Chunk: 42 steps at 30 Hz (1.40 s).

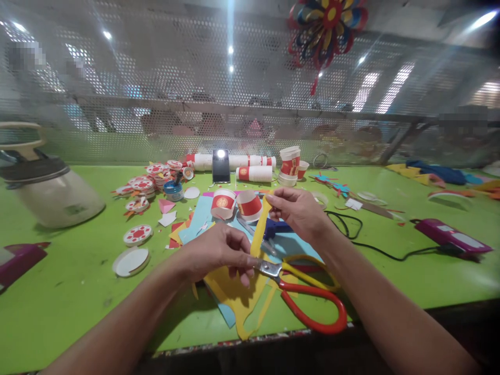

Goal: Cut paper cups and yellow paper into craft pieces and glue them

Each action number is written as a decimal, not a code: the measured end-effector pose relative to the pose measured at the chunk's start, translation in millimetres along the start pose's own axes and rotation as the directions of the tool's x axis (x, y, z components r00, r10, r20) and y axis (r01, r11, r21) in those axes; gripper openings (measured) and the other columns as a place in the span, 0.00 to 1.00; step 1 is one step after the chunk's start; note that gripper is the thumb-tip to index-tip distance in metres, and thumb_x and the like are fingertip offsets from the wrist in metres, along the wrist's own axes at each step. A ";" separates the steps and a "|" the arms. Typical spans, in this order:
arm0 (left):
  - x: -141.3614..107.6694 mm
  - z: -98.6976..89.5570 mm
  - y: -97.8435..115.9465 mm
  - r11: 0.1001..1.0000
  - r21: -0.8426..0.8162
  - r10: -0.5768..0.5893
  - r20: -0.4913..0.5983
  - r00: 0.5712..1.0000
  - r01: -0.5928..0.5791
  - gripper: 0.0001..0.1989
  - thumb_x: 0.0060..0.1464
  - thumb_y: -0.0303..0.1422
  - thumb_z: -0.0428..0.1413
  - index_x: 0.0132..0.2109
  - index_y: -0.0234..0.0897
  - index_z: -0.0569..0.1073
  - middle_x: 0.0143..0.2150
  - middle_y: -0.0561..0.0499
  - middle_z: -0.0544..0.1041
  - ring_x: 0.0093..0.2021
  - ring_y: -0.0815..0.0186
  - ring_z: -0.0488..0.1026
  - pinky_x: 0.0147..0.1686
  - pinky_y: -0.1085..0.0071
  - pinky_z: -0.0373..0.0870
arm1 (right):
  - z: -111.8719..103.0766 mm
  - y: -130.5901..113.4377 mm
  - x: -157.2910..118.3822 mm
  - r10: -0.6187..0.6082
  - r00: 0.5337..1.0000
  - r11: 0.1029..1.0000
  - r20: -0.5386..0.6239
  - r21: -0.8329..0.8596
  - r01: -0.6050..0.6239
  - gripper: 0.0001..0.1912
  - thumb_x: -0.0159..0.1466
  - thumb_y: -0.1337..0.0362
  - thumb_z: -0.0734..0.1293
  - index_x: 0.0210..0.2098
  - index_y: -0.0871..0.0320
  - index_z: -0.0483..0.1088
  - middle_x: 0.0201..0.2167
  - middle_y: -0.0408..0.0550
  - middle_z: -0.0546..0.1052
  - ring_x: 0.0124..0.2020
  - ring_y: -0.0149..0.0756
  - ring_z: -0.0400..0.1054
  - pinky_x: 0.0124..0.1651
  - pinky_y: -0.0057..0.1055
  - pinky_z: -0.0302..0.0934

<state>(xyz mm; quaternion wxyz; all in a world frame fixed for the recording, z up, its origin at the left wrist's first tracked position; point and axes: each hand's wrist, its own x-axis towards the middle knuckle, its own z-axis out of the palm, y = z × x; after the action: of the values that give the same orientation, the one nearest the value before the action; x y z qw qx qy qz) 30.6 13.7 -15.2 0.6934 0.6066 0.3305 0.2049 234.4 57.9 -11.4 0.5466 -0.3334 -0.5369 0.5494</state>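
A narrow yellow paper strip (259, 229) slants between my hands. My right hand (295, 211) pinches its upper end between thumb and fingers. At the lower end, my left hand (219, 252) is closed with thumb and index together on the strip. Scissors (269, 267) with one red and one yellow handle lie just right of my left fingertips, which hide the blade tips. Beneath is a cut yellow paper sheet (230, 291) on light blue paper (304, 249). Two red and white paper cups (223, 204) stand just beyond, and a dark blue tool (275, 227) lies partly behind the strip.
Paper discs with red dots (137, 235) are piled left of centre, near a blue jar (173, 191). Stacked cups (289, 165) and a phone-like device (221, 166) stand at the back. A large pale container (58, 200) is left; a purple device (449, 237) with black cord lies right.
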 end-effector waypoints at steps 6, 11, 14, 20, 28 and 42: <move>-7.8 -6.9 6.6 0.992 0.117 0.044 0.080 0.996 -0.053 0.10 0.50 0.36 0.62 0.27 0.33 0.76 0.21 0.51 0.76 0.21 0.69 0.72 0.26 0.73 0.65 | -1.3 -2.7 -0.6 -0.005 0.999 1.000 -0.035 -0.020 0.004 0.14 0.47 0.59 0.78 0.24 0.60 0.73 0.18 0.38 0.70 0.20 0.24 0.64 0.24 0.25 0.59; -3.3 -8.7 8.8 0.982 -0.021 0.178 -0.217 0.960 -0.186 0.18 0.55 0.43 0.57 0.28 0.31 0.75 0.22 0.49 0.75 0.22 0.68 0.72 0.26 0.72 0.65 | 2.2 -2.3 -3.8 0.013 1.000 0.999 0.011 -0.037 -0.013 0.13 0.50 0.60 0.77 0.23 0.59 0.71 0.18 0.37 0.70 0.19 0.23 0.62 0.23 0.25 0.57; 2.3 -4.8 6.5 0.984 -0.101 0.119 -0.238 0.964 -0.147 0.19 0.57 0.44 0.55 0.30 0.30 0.75 0.24 0.47 0.76 0.24 0.69 0.73 0.27 0.74 0.66 | 7.1 -2.4 -6.8 0.020 0.999 0.999 0.047 -0.050 -0.018 0.13 0.51 0.59 0.76 0.23 0.59 0.71 0.18 0.37 0.69 0.18 0.23 0.60 0.23 0.26 0.56; 9.4 3.1 -2.4 0.951 -0.251 0.150 -0.145 0.978 -0.183 0.15 0.58 0.41 0.55 0.34 0.32 0.76 0.30 0.49 0.75 0.28 0.72 0.70 0.29 0.76 0.65 | 12.7 -0.4 -10.9 0.066 0.993 0.994 0.097 -0.093 -0.057 0.13 0.52 0.58 0.75 0.24 0.59 0.71 0.18 0.37 0.70 0.18 0.24 0.60 0.24 0.26 0.55; 9.7 4.8 -4.8 0.947 -0.262 0.128 -0.221 0.967 -0.185 0.09 0.51 0.35 0.63 0.31 0.33 0.75 0.27 0.56 0.70 0.27 0.74 0.65 0.29 0.76 0.61 | 19.9 4.3 -18.1 0.098 0.982 0.982 0.161 -0.178 -0.069 0.13 0.55 0.56 0.73 0.26 0.59 0.71 0.19 0.38 0.70 0.20 0.25 0.61 0.26 0.27 0.55; 7.5 6.1 -1.3 0.977 -0.140 0.102 -0.350 0.931 -0.159 0.15 0.41 0.36 0.66 0.22 0.33 0.69 0.20 0.59 0.63 0.21 0.75 0.56 0.24 0.75 0.56 | 22.2 13.7 -17.3 0.118 0.981 0.986 0.155 -0.138 -0.097 0.14 0.57 0.54 0.72 0.26 0.59 0.71 0.18 0.38 0.69 0.20 0.25 0.61 0.27 0.27 0.55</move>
<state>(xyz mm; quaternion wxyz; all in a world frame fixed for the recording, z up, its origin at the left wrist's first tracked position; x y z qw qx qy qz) 40.0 14.3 -17.8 0.6587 0.5226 0.3861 0.3795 213.0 38.8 -23.8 0.4476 -0.3508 -0.5953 0.5677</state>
